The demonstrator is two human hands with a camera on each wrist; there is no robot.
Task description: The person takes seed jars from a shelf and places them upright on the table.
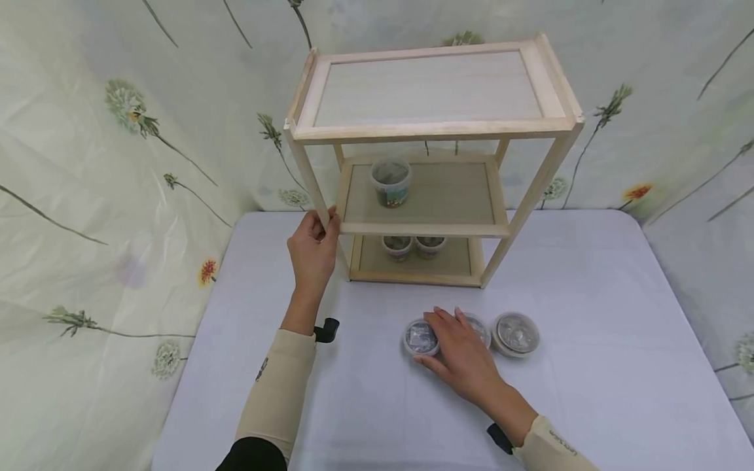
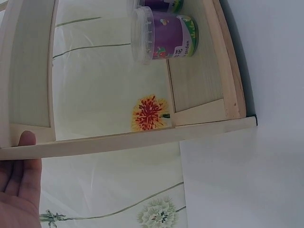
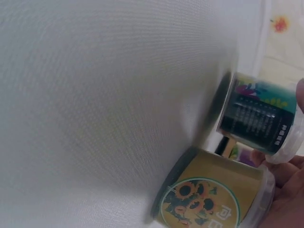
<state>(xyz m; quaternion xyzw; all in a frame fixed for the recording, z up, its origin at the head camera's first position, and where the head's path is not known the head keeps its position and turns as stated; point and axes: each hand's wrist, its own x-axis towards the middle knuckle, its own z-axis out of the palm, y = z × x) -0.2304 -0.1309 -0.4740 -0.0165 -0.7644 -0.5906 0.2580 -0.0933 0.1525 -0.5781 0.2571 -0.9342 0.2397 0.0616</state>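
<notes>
A three-tier wooden shelf [image 1: 424, 134] stands on the table. My left hand [image 1: 315, 252] grips its front left post, thumb on one side and fingers on the other. Near the shelf's foot, my right hand [image 1: 465, 356] reaches over a row of three lidded plastic tubs. Its thumb and fingers pinch the left tub [image 1: 421, 337], whose teal and dark label [image 3: 256, 114] shows in the right wrist view. Partly hidden under the hand is the middle tub [image 1: 478, 330], with a sunflower label [image 3: 202, 202]. To its right stands the third tub [image 1: 516, 334], untouched.
One tub [image 1: 391, 183] sits on the middle tier, towards the left. Two more with purple labels [image 2: 168, 35] stand side by side on the bottom tier. A white cloth covers the table [image 1: 589, 392], and a flower-printed backdrop [image 1: 118, 229] hangs around it.
</notes>
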